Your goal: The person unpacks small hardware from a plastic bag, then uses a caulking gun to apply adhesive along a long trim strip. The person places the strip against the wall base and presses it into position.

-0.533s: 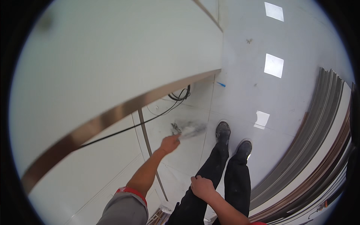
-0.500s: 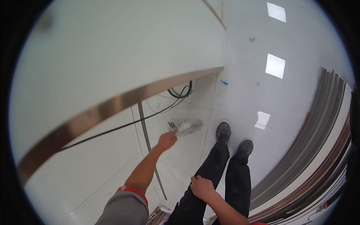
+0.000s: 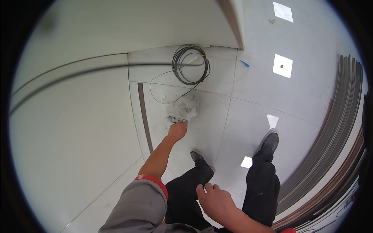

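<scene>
The left hand (image 3: 177, 131) reaches down and pinches a crumpled white rag (image 3: 183, 109) on the floor tile (image 3: 248, 116), just below the coiled black cable (image 3: 190, 64). The right hand (image 3: 215, 200) rests loosely curled, holding nothing, on the thigh (probably for balance).

Left hand (image 3: 177, 131) stretched out near the middle of the frame, fingers closed on a crumpled white cloth (image 3: 183, 109) lying on the pale grey tiled floor (image 3: 256, 116). Just above, a coiled black cable (image 3: 190, 64). Right hand (image 3: 215, 200) at the bottom, resting on a black trouser leg (image 3: 190, 194). Curved grey metal strips (image 3: 334, 147) along the right edge.
</scene>
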A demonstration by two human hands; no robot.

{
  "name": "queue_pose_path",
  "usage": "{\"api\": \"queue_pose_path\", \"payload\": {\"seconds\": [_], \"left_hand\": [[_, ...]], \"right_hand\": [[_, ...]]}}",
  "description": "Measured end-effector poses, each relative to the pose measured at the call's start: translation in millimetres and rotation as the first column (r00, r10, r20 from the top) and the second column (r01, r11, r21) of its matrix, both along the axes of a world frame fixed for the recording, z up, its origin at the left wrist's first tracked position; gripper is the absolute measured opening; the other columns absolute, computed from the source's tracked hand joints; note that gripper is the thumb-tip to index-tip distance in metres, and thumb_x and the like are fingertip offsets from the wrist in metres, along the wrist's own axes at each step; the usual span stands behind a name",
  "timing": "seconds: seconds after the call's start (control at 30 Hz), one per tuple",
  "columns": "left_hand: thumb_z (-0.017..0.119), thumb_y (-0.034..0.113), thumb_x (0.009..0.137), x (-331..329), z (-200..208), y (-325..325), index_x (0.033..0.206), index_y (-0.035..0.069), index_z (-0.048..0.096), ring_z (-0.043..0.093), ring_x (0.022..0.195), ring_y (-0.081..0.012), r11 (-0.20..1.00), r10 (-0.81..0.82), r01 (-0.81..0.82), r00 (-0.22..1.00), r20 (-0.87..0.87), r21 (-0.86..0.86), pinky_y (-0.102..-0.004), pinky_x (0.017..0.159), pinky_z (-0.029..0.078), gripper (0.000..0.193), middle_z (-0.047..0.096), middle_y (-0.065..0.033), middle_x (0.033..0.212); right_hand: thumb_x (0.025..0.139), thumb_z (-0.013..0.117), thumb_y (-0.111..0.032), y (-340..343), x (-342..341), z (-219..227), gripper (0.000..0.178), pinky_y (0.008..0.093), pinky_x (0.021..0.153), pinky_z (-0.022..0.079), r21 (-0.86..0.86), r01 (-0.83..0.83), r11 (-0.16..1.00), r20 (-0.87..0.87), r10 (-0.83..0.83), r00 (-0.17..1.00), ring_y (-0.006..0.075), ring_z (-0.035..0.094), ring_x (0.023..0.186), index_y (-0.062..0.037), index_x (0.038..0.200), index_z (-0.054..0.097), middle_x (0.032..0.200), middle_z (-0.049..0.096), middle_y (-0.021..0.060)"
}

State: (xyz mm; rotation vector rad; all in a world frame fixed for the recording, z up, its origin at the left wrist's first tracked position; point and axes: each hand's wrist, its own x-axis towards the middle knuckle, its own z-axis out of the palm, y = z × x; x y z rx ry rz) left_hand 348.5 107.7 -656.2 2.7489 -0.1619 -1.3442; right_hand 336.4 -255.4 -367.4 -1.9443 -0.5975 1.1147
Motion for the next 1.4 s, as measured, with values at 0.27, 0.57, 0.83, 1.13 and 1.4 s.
{"api": "queue_pose_path", "payload": {"seconds": [0.27, 0.57, 0.83, 1.13, 1.4], "left_hand": [[0.063, 0.058, 0.088, 25.1, 1.8, 35.7, 0.124, 0.006, 0.062, 0.066, 0.098, -0.0370, 0.845, 0.368, -0.467, 0.861, -0.351, -0.261, -0.0448, 0.084, 0.050, 0.063, 0.069, -0.0202, 0.110], [0.067, 0.010, 0.082, 7.7, 0.8, 75.6, 0.138, 0.010, 0.052, 0.062, 0.107, -0.0355, 0.721, 0.484, -0.210, 0.834, 0.263, -0.660, -0.0446, 0.090, 0.050, 0.057, 0.065, -0.0148, 0.119], [0.065, 0.002, 0.080, -21.2, -33.0, 107.3, 0.134, 0.015, 0.058, 0.064, 0.105, -0.0321, 0.842, 0.451, -0.173, 0.745, 0.491, -0.510, -0.0418, 0.086, 0.053, 0.056, 0.062, -0.0111, 0.119], [0.060, 0.004, 0.082, -17.0, -49.6, 111.9, 0.105, 0.010, 0.065, 0.066, 0.096, -0.0334, 0.898, 0.374, -0.131, 0.732, 0.570, -0.420, -0.0441, 0.080, 0.055, 0.025, 0.065, -0.0123, 0.101], [0.062, 0.013, 0.080, -60.3, -43.2, 69.2, 0.085, 0.007, 0.068, 0.067, 0.087, -0.0340, 0.881, 0.144, 0.195, 0.757, 0.637, -0.430, -0.0460, 0.073, 0.056, 0.010, 0.066, -0.0123, 0.088]], "right_hand": [[0.085, 0.063, -0.014, 28.3, 21.8, -9.6, 0.036, 0.0383, 0.064, 0.055, -0.221, -0.218, 0.951, 0.282, 0.276, 0.919, 0.0289, 0.065, 0.086, 0.0003, 0.118, 0.061, 0.094, 0.061, 0.0121], [0.086, 0.063, -0.010, 129.0, 23.3, -84.7, 0.028, 0.0372, 0.064, 0.056, -0.343, -0.262, 0.902, 0.561, 0.420, 0.713, 0.0275, 0.065, 0.084, -0.0016, 0.113, 0.060, 0.092, 0.060, 0.0119], [0.088, 0.058, -0.008, 254.2, 13.5, -210.6, 0.041, 0.0417, 0.078, 0.059, -0.405, -0.275, 0.872, 0.696, 0.489, 0.525, 0.0329, 0.064, 0.105, -0.0026, 0.128, 0.055, 0.134, 0.056, 0.0163], [0.085, 0.054, -0.006, 249.0, 34.5, -248.8, 0.034, 0.0485, 0.075, 0.056, -0.693, -0.157, 0.704, 0.487, 0.618, 0.617, 0.0381, 0.067, 0.094, -0.0030, 0.118, 0.061, 0.123, 0.064, 0.0169], [0.087, 0.052, -0.007, 264.1, 64.8, -285.7, 0.018, 0.0475, 0.079, 0.055, -0.544, -0.073, 0.836, 0.536, 0.413, 0.736, 0.0378, 0.069, 0.092, -0.0042, 0.100, 0.065, 0.092, 0.072, 0.0174]]}}
